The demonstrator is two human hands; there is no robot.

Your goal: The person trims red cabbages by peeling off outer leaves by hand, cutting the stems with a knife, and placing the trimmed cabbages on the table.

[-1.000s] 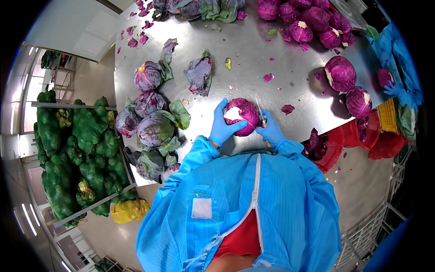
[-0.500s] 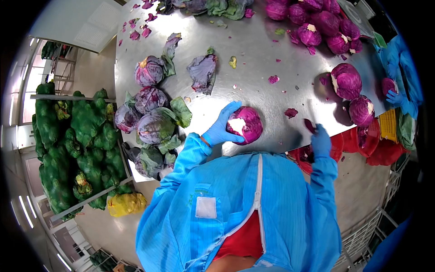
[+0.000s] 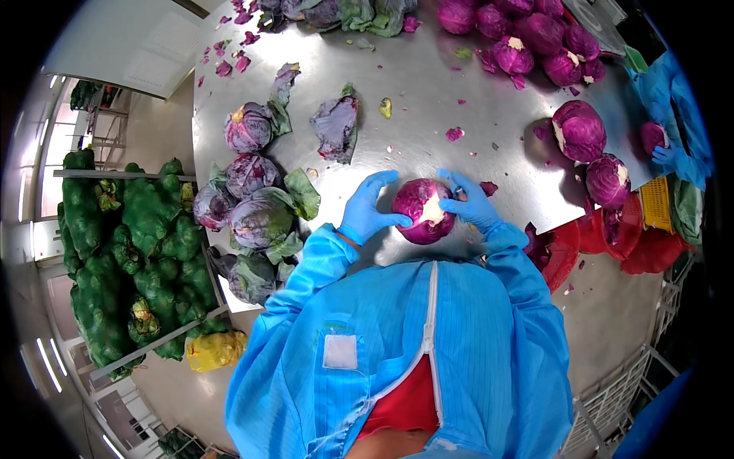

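A peeled purple cabbage (image 3: 414, 196) with a pale cut patch sits on the metal table (image 3: 428, 115) in front of my body. My left hand (image 3: 371, 206), in a blue glove, is at its left side with fingers spread and the thumb reaching the cabbage's edge. At the right side of the cabbage is my right hand (image 3: 472, 203), also gloved, its fingers apart and touching the cabbage near the pale patch. A small purple leaf piece (image 3: 488, 187) lies just behind my right hand.
Unpeeled cabbages (image 3: 262, 219) with loose leaves lie at the left. Peeled cabbages (image 3: 579, 131) are at the right, more at the far right. Red containers (image 3: 562, 256) and a yellow basket (image 3: 656, 205) stand beyond the right edge. A co-worker's gloved hand (image 3: 667, 155) holds a cabbage.
My right hand has come from the table's right edge, where it held a purple leaf piece, to the cabbage. The cabbage has turned, its pale patch now facing right. My left hand's fingers have loosened.
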